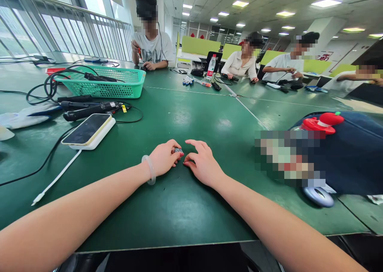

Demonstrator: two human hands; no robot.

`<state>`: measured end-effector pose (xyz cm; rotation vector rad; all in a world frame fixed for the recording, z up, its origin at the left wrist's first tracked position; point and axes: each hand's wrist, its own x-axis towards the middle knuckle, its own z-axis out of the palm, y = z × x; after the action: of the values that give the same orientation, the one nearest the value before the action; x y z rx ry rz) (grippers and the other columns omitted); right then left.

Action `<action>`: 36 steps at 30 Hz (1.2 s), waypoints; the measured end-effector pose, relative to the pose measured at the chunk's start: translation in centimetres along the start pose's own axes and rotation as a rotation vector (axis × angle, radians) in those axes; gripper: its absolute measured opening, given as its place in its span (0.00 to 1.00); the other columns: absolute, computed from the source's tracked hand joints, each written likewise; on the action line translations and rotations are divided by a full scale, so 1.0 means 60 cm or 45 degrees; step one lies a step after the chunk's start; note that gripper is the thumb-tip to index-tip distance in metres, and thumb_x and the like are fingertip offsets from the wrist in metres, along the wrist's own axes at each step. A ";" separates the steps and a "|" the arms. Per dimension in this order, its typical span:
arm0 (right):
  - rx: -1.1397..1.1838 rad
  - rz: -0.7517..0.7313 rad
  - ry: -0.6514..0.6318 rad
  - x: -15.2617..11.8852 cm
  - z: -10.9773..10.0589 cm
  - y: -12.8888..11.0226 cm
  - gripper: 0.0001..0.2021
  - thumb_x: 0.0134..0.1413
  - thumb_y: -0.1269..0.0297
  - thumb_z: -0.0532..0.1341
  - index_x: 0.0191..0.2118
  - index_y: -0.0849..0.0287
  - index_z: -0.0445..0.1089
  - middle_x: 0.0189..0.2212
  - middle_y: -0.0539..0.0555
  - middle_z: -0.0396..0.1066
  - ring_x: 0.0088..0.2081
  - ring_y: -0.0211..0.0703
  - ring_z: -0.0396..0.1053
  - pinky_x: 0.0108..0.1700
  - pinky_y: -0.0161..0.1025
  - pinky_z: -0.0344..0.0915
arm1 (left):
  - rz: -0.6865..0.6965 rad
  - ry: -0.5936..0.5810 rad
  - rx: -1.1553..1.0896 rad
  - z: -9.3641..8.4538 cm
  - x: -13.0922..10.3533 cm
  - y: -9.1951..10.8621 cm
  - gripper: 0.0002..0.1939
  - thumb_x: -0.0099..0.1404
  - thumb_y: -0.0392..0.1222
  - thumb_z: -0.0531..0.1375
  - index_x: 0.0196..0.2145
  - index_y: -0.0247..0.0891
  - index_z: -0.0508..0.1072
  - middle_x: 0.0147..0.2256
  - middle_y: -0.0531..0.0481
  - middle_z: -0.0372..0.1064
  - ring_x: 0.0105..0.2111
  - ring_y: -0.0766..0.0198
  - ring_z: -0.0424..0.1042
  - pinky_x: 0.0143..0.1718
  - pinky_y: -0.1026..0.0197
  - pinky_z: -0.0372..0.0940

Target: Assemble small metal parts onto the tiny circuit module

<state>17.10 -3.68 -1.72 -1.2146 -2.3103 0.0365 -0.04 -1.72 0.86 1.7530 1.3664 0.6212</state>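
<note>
My left hand [165, 157], with a pale bracelet [149, 169] at its wrist, pinches a small grey patterned object [178, 150] between thumb and fingers, low over the green table [179, 208]. What the object is cannot be made out. Just right of it is my right hand [204, 162], its thumb and fingers curved and apart, with nothing seen between them. A small gap separates the fingertips of the two hands.
Left: a phone [89, 129] on a white block, cables, black tools [89, 110], a green basket [110, 89]. Right: a dark blue bag [353, 156], a red-topped item [321, 123], a round bluish object [318, 196]. Several people sit across the table; a bottle [211, 67] stands there.
</note>
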 end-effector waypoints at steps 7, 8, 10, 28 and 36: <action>-0.012 0.056 -0.023 -0.001 -0.004 0.012 0.06 0.51 0.74 0.57 0.27 0.59 0.69 0.56 0.57 0.59 0.55 0.54 0.55 0.53 0.55 0.58 | 0.158 -0.138 -0.202 0.001 0.006 -0.007 0.09 0.60 0.37 0.56 0.40 0.37 0.65 0.33 0.50 0.71 0.31 0.66 0.72 0.34 0.60 0.70; -0.011 0.083 0.004 0.000 -0.005 0.014 0.06 0.51 0.74 0.56 0.28 0.59 0.68 0.55 0.58 0.60 0.54 0.54 0.56 0.52 0.55 0.59 | 0.209 -0.127 -0.142 -0.001 0.005 -0.007 0.09 0.59 0.37 0.57 0.40 0.37 0.66 0.34 0.50 0.71 0.32 0.65 0.72 0.37 0.59 0.69; 0.006 0.130 0.106 0.001 -0.010 0.015 0.07 0.51 0.75 0.55 0.29 0.59 0.67 0.53 0.58 0.62 0.52 0.52 0.58 0.51 0.53 0.59 | 0.286 -0.105 -0.025 -0.005 0.004 -0.005 0.09 0.58 0.38 0.58 0.39 0.38 0.67 0.36 0.50 0.72 0.35 0.64 0.72 0.41 0.58 0.67; -0.146 -0.134 0.254 -0.001 -0.018 0.000 0.10 0.57 0.73 0.53 0.31 0.55 0.70 0.50 0.55 0.64 0.51 0.46 0.59 0.52 0.47 0.55 | 0.436 -0.131 0.221 -0.006 -0.003 0.004 0.07 0.57 0.38 0.60 0.36 0.40 0.69 0.35 0.52 0.72 0.39 0.61 0.70 0.45 0.57 0.62; -0.215 -0.179 0.275 0.001 -0.021 -0.002 0.10 0.58 0.71 0.54 0.31 0.55 0.71 0.49 0.54 0.66 0.50 0.45 0.60 0.51 0.46 0.55 | 0.451 -0.114 0.257 -0.006 0.001 -0.001 0.08 0.56 0.39 0.61 0.35 0.39 0.69 0.35 0.51 0.71 0.39 0.61 0.70 0.43 0.58 0.63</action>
<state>17.58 -3.98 -0.59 -1.0740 -2.2355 -0.3294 -0.35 -1.52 1.03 2.1848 1.0959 0.6001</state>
